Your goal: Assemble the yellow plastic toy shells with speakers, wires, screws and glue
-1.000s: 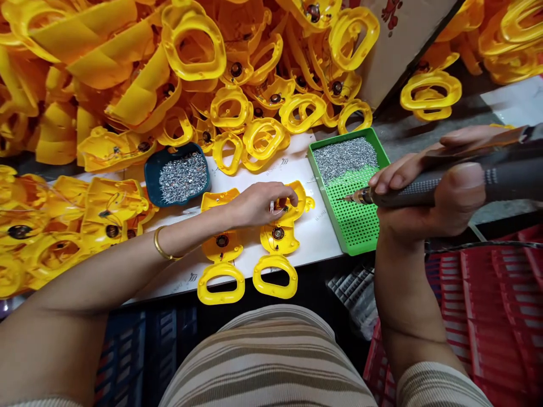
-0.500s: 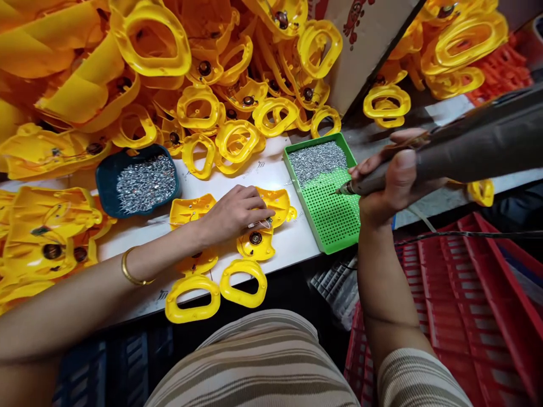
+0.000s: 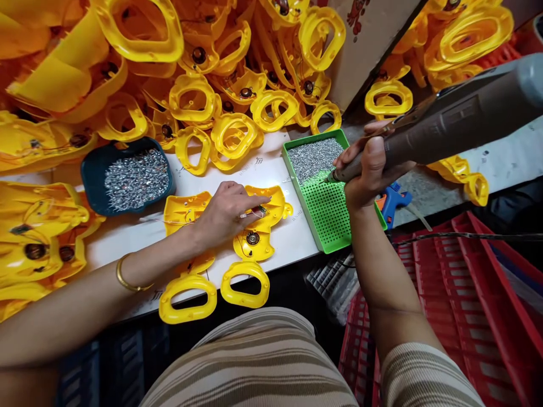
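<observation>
In the head view, the green tray [image 3: 328, 220] lies on the white table [image 3: 292, 243], with a heap of silver screws [image 3: 314, 157] in its far end and a bare, perforated floor nearer the person; the right hand [image 3: 369, 169] is at the tray's right side, clamped around a grey powered screwdriver [image 3: 453, 124], whose narrow tip points down over the tray, though I cannot tell whether it touches anything there; well apart from it, the left hand [image 3: 229, 209] is to the left of the tray, over a yellow shell [image 3: 275, 203], its fingers partly curled and its index finger stretched out; a small circuit board [image 3: 259, 211] shows just under that finger, but I cannot tell whether the hand grips it; the shell lies inner side up, just left of the tray, with a round speaker [image 3: 253, 238] in its near part and a yellow ring [image 3: 245, 284] at its near end; farther left of the tray, a second yellow shell [image 3: 184, 209] is partly hidden by the left forearm; beyond that stands a dark blue bowl [image 3: 91, 181] of screws; a pile of yellow parts [image 3: 233, 135] rises behind the tray; a blue-and-orange tool [image 3: 396, 203] sits to its right.
</observation>
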`<action>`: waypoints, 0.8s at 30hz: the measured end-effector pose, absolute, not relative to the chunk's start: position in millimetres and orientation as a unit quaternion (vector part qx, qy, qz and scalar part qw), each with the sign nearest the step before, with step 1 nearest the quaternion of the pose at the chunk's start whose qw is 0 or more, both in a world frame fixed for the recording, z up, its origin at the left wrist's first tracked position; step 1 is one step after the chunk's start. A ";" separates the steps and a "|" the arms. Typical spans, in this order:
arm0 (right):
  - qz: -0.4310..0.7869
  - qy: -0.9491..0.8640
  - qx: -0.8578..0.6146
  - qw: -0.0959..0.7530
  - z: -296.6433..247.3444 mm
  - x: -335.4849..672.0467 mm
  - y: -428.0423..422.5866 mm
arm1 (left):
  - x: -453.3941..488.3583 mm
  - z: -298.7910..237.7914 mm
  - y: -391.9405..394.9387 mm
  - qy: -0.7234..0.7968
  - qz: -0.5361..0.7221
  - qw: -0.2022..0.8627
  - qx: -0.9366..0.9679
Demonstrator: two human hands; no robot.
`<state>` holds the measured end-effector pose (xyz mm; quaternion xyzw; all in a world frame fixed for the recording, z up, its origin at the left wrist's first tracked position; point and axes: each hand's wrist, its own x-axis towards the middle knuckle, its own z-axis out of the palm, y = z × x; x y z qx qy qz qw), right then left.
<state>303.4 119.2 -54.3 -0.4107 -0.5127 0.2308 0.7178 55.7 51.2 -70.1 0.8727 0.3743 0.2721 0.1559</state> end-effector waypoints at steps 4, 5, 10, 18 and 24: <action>0.250 -0.507 -0.384 0.730 -58.6 303.6 122.5 | 55.0 -68.1 51.9 0.376 0.267 0.176 0.870; 0.248 -0.508 -0.379 0.733 -58.6 303.1 122.6 | 54.8 -67.7 51.8 0.374 0.262 0.182 0.871; 0.220 -0.511 -0.384 0.737 -58.3 301.7 121.7 | 54.5 -69.8 50.9 0.373 0.254 0.177 0.874; 0.219 -0.513 -0.415 0.719 -44.3 301.0 112.7 | 61.0 -73.1 49.6 0.436 0.242 0.143 0.855; 0.281 -0.461 -0.373 0.755 -7.7 277.2 87.9 | 62.9 -70.7 49.3 0.451 0.235 0.129 0.851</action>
